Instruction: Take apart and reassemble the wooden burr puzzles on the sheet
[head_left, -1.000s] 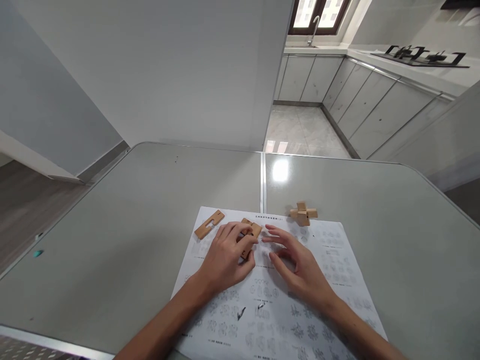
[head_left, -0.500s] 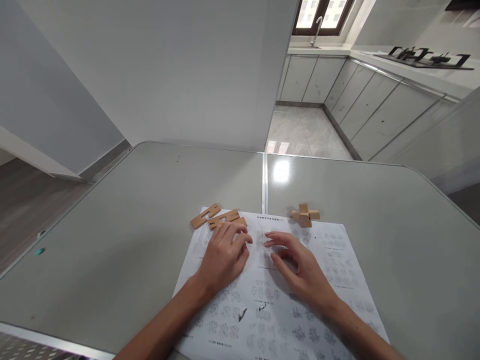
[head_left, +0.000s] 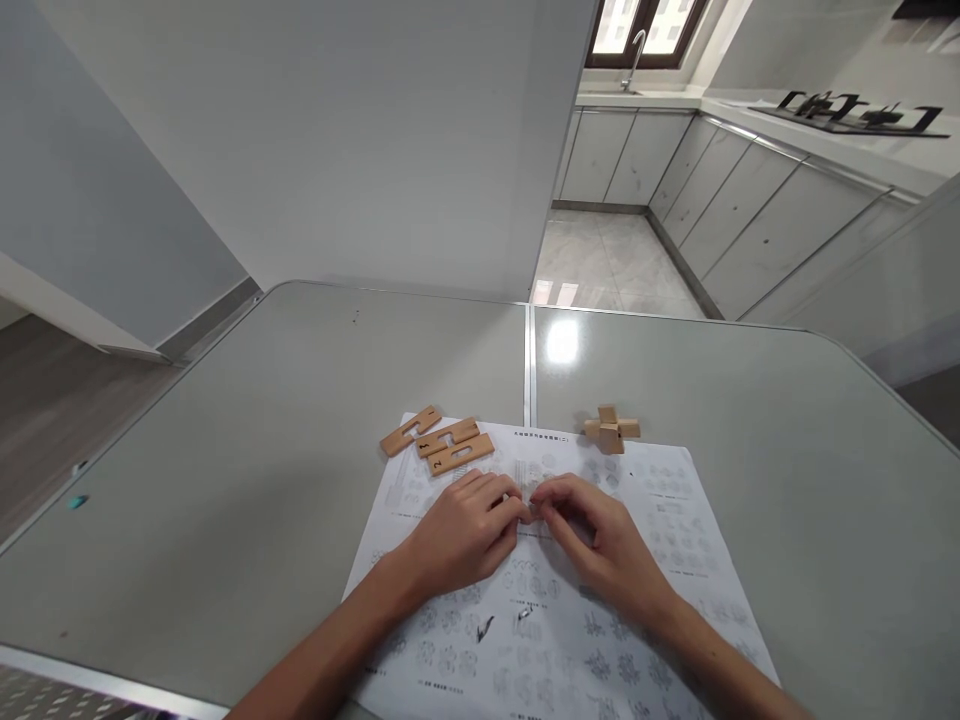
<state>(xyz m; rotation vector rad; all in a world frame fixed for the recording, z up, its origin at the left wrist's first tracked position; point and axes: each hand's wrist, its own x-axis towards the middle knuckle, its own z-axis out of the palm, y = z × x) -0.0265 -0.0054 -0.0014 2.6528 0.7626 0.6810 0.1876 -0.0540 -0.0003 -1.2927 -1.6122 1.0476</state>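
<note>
Both hands are together over a white printed sheet (head_left: 540, 640) with rows of small line drawings. My left hand (head_left: 469, 530) has its fingers curled and pressed together just below the slotted wooden pieces. My right hand (head_left: 592, 525) is pinched, its thumb against the fingertips, right beside the left fingertips. Anything between the fingers is hidden or too small to make out. Three flat wooden puzzle pieces lie by the sheet's upper left edge: piece 1 (head_left: 397, 440), piece 3 (head_left: 427, 444) and piece 2 (head_left: 442, 465). At the upper right edge stands an assembled wooden cross puzzle (head_left: 609, 438).
The grey table (head_left: 225, 480) has a metal seam (head_left: 528, 360) down its middle. A small teal object (head_left: 78, 502) lies at the left edge. Beyond are a wall (head_left: 337, 150) and a kitchen with a stove (head_left: 847, 115) and a faucet (head_left: 636, 62).
My left hand has moved right and down from the wooden pieces, uncovering piece 2. My right hand's fingers have closed to a pinch, and both hands' fingertips have come together.
</note>
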